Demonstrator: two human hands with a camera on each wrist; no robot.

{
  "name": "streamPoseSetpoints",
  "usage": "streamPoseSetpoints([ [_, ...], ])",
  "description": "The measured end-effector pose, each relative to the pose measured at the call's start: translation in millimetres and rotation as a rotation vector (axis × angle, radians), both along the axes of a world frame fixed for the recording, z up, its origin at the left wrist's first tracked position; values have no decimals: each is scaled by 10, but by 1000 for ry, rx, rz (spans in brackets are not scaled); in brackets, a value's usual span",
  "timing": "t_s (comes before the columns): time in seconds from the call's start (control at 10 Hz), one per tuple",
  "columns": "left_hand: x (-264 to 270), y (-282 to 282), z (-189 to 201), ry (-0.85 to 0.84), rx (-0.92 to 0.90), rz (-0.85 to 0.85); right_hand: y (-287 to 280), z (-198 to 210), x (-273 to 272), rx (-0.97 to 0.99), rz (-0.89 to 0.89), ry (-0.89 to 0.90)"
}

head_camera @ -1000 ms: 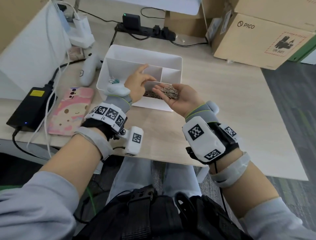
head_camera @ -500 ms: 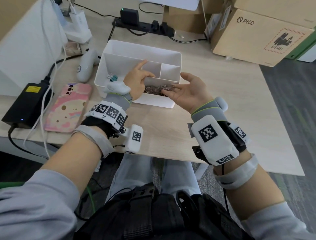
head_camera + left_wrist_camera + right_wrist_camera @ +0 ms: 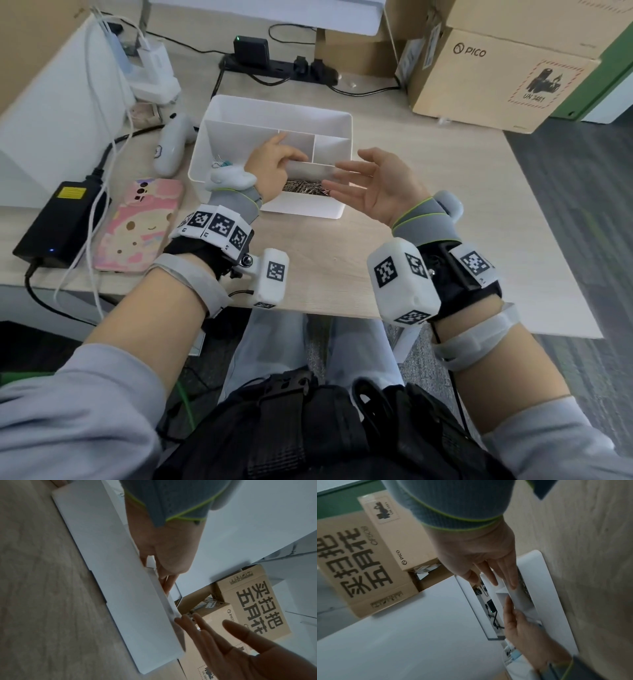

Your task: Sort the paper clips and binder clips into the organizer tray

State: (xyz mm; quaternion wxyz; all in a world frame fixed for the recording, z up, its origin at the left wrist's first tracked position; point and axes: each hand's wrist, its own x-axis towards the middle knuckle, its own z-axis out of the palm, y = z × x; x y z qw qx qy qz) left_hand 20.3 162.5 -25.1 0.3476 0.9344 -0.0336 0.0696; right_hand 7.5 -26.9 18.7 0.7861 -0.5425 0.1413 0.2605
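From my head view the light is bright and even, with only soft shadows on the surface (image 3: 394,144) under the organizer tray (image 3: 310,113). Straight lines bow toward the picture's corners. Both wrist views are dim, grey and grainy; the right hand (image 3: 254,654) looms blurred and shadowed in the left one.

matt white plastic tray (image 3: 342,120) — wood-grain desk (image 3: 428,192)
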Motion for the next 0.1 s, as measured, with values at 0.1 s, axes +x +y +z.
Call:
streamPoseSetpoints([
  [0.1, 9, -46, 93, -12, -71, 38, -3, 62, -2, -82, 5, -71],
])
